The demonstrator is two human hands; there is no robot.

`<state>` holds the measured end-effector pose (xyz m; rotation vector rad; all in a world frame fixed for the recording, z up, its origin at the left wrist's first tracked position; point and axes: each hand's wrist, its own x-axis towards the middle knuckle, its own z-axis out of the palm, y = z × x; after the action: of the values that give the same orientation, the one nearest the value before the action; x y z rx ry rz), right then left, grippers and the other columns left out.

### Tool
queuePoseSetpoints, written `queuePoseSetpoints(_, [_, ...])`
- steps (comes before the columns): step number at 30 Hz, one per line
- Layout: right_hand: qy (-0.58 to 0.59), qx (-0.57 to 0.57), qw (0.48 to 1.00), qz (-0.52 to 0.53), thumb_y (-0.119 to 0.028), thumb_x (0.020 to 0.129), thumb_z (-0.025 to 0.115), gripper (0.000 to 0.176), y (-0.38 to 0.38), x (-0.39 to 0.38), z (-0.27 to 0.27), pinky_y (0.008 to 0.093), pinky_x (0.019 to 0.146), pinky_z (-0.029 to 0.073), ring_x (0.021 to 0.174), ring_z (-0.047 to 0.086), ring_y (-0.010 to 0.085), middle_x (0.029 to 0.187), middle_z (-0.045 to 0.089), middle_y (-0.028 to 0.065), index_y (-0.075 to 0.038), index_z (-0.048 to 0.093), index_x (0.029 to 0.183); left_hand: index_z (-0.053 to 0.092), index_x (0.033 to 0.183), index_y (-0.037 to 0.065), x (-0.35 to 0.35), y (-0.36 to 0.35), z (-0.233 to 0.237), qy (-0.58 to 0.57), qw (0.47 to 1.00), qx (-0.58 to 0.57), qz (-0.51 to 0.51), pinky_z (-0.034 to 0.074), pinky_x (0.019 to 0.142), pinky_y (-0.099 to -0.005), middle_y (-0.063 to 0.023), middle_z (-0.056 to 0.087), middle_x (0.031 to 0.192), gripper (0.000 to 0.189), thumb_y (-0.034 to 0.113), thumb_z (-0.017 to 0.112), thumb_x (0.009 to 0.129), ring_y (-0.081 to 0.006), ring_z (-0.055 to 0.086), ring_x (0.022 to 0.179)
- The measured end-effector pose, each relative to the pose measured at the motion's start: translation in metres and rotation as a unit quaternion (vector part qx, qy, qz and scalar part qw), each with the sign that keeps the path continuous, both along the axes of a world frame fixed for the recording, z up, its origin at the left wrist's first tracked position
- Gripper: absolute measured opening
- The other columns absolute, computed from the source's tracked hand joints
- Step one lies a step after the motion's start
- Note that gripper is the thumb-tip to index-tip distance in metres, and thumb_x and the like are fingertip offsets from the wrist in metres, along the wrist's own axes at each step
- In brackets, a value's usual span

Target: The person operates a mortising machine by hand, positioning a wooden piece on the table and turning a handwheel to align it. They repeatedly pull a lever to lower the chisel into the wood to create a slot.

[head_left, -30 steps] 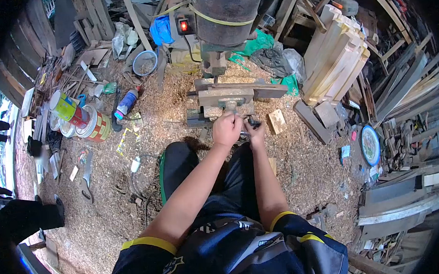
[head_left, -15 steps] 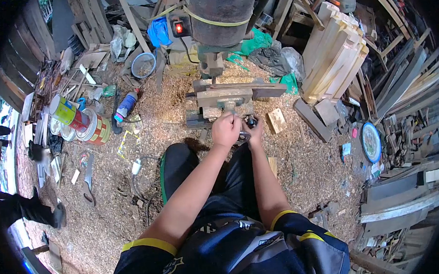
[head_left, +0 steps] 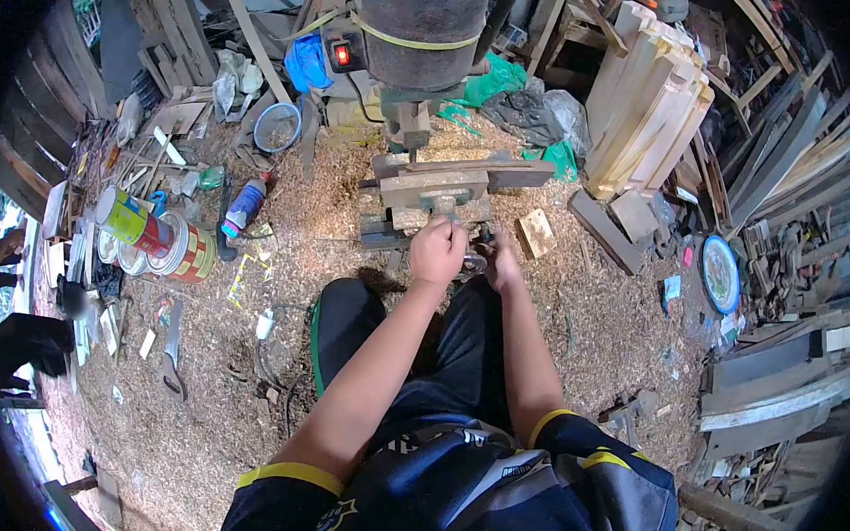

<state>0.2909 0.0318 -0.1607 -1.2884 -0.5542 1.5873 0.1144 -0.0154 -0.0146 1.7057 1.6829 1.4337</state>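
A drilling or mortising machine [head_left: 427, 30] stands upright in front of me, its bit pointing down at a long dark wood piece [head_left: 521, 175] held behind a wooden block in the vise [head_left: 435, 188]. My left hand [head_left: 439, 252] is closed at the near side of the vise, on a handle mostly hidden by the fingers. Just right of it, my right hand [head_left: 504, 259] has its fingers stretched out beside the dark crank wheel [head_left: 475, 262]; whether the palm touches the wheel is unclear.
A small wood block [head_left: 537, 234] lies right of the vise on shavings. Paint buckets [head_left: 189, 252], a spray bottle [head_left: 247, 206] and a handsaw [head_left: 173, 346] are at left. Stacked pale timber [head_left: 643, 110] leans at back right. Another person's dark-clothed leg [head_left: 30, 346] shows at the left edge.
My right hand has shifted slightly right and its fingers have straightened from around the crank. My left hand stays in place. At the left edge, the other person's leg has moved.
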Motion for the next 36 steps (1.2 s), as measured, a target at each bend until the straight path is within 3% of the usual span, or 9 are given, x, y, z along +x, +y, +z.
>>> queuePoseSetpoints(3, [0.092,-0.071,0.993,0.037,-0.038,0.099,0.079,0.043,0.006,0.005,-0.006,0.0374,0.074,0.057,0.078,0.071,0.0235,0.090,0.075,0.0104,0.001,0.064,0.106,0.061,0.075,-0.003,0.001,0.000,0.000,-0.004,1.000,-0.004,-0.002,0.051,0.067,-0.0504,-0.0220,0.063,0.081,0.031,0.015,0.058,0.100,-0.0457,0.064,0.072])
queuePoseSetpoints(7, [-0.581,0.168,0.796,0.006,-0.032,0.086,0.090,0.051,-0.005,-0.013,0.009,0.0412,0.075,0.058,0.084,0.071,0.0235,0.095,0.071,0.0127,0.004,0.062,0.110,0.060,0.075,-0.004,0.002,-0.002,0.001,-0.004,1.000,-0.002,0.002,0.051,0.066,-0.0509,-0.0218,0.062,0.081,0.031,0.015,0.058,0.100,-0.0456,0.064,0.073])
queuePoseSetpoints(11, [0.205,-0.027,0.978,-0.023,-0.049,0.101,0.071,0.054,-0.014,-0.010,0.043,0.0334,0.073,0.062,0.083,0.072,0.0275,0.100,0.071,0.0121,0.002,0.062,0.117,0.061,0.076,-0.003,0.002,-0.002,0.006,0.002,1.000,0.000,0.002,0.051,0.067,-0.0513,-0.0221,0.062,0.081,0.031,0.015,0.057,0.100,-0.0455,0.064,0.073])
queuePoseSetpoints(14, [0.177,-0.084,0.980,0.036,-0.041,0.099,0.077,0.047,0.003,0.006,-0.017,0.0375,0.075,0.062,0.082,0.072,0.0281,0.097,0.072,0.0137,0.001,0.062,0.114,0.061,0.076,-0.003,0.001,-0.002,0.005,-0.005,1.000,-0.004,-0.002,0.050,0.067,-0.0516,-0.0224,0.062,0.081,0.031,0.015,0.057,0.101,-0.0458,0.064,0.074])
queuePoseSetpoints(19, [-0.584,0.210,0.784,-0.018,-0.037,0.091,0.088,0.048,-0.008,-0.013,0.003,0.0405,0.067,0.054,0.076,0.067,0.0248,0.092,0.069,0.0095,-0.007,0.056,0.110,0.061,0.076,-0.003,0.000,-0.001,0.001,0.002,1.000,-0.003,0.000,0.051,0.068,-0.0511,-0.0224,0.062,0.082,0.032,0.016,0.057,0.101,-0.0461,0.064,0.074])
queuePoseSetpoints(24, [0.122,-0.043,0.989,0.067,-0.044,0.099,0.076,0.054,0.005,0.020,-0.023,0.0414,0.079,0.061,0.086,0.074,0.0289,0.103,0.076,0.0127,0.002,0.063,0.125,0.062,0.077,-0.003,0.000,0.000,0.006,0.003,1.000,-0.013,0.004,0.051,0.068,-0.0509,-0.0225,0.063,0.082,0.031,0.016,0.056,0.101,-0.0462,0.064,0.074])
queuePoseSetpoints(29, [0.069,-0.077,0.994,0.041,-0.042,0.100,0.075,0.037,-0.012,-0.011,0.030,0.0369,0.074,0.052,0.085,0.066,0.0204,0.094,0.070,0.0073,-0.009,0.064,0.112,0.061,0.076,-0.003,0.002,-0.002,0.007,0.006,1.000,-0.011,0.011,0.051,0.067,-0.0507,-0.0224,0.062,0.082,0.032,0.016,0.057,0.101,-0.0461,0.064,0.074])
queuePoseSetpoints(31, [-0.625,0.182,0.759,0.026,-0.033,0.094,0.082,0.044,-0.015,-0.019,0.030,0.0485,0.077,0.057,0.085,0.074,0.0322,0.101,0.077,0.0118,-0.002,0.056,0.113,0.061,0.076,-0.003,0.001,0.001,0.009,0.002,1.000,-0.005,0.007,0.051,0.067,-0.0509,-0.0224,0.062,0.082,0.032,0.016,0.057,0.101,-0.0462,0.064,0.074])
queuePoseSetpoints(36, [-0.014,0.036,0.999,0.007,-0.035,0.094,0.084,0.051,0.009,0.003,-0.014,0.0365,0.063,0.058,0.071,0.069,0.0222,0.091,0.069,0.0108,-0.001,0.053,0.116,0.063,0.077,-0.003,0.003,-0.002,0.009,-0.001,1.000,-0.001,0.010,0.051,0.067,-0.0514,-0.0222,0.063,0.082,0.030,0.015,0.058,0.100,-0.0461,0.064,0.074])
